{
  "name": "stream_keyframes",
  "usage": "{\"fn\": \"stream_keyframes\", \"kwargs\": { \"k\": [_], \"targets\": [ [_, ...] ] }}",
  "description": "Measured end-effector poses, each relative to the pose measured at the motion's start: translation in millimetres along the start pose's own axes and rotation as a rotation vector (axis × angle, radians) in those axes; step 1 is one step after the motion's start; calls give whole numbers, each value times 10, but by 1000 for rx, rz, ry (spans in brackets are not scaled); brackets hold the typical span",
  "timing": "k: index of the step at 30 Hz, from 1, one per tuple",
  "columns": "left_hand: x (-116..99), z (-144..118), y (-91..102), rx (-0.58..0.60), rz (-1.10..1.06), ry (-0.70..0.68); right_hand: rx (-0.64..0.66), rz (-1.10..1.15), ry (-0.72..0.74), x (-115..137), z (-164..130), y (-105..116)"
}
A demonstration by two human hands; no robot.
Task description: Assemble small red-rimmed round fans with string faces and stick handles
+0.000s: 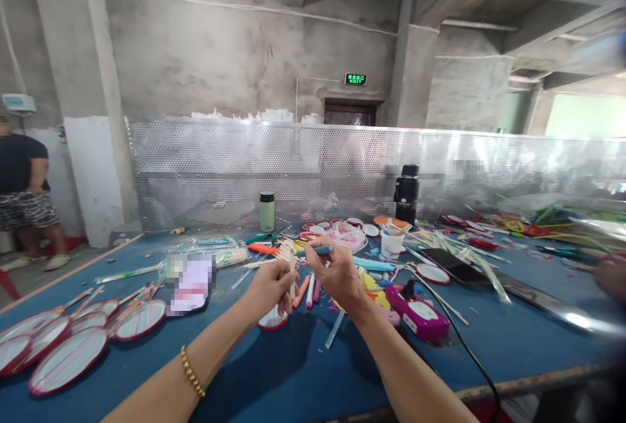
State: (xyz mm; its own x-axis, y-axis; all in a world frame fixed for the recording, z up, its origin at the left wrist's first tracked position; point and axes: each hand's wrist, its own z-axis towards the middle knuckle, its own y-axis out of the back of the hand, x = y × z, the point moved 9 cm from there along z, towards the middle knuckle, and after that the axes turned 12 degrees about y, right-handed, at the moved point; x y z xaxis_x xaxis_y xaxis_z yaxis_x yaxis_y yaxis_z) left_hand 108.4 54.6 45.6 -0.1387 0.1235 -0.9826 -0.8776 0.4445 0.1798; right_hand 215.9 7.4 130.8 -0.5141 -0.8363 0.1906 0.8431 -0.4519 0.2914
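My left hand (274,285) pinches a thin flat wooden stick (292,283), which stands nearly upright between its fingers. Just below that hand is a round white disc with a red rim (272,320); I cannot tell whether the stick is joined to it. My right hand (337,272) is closed around a blue-grey pen (320,250), held slantwise close to the top of the stick. Pink and orange pens (310,292) lie on the table between and beyond my hands.
Several red-rimmed discs (69,359) overlap at the left, near a phone (193,283). At the right are a purple box (418,313) with a black cable, a dark phone (452,265) and a white cup (391,244). Two bottles stand behind; another person (22,169) is far left.
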Motion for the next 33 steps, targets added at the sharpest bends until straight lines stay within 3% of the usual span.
{"fn": "stream_keyframes", "kwargs": {
  "k": [33],
  "targets": [
    [-28, -30, -9, 0, -6, -3, 5, -12, 0, 8, 4, 5]
  ]
}}
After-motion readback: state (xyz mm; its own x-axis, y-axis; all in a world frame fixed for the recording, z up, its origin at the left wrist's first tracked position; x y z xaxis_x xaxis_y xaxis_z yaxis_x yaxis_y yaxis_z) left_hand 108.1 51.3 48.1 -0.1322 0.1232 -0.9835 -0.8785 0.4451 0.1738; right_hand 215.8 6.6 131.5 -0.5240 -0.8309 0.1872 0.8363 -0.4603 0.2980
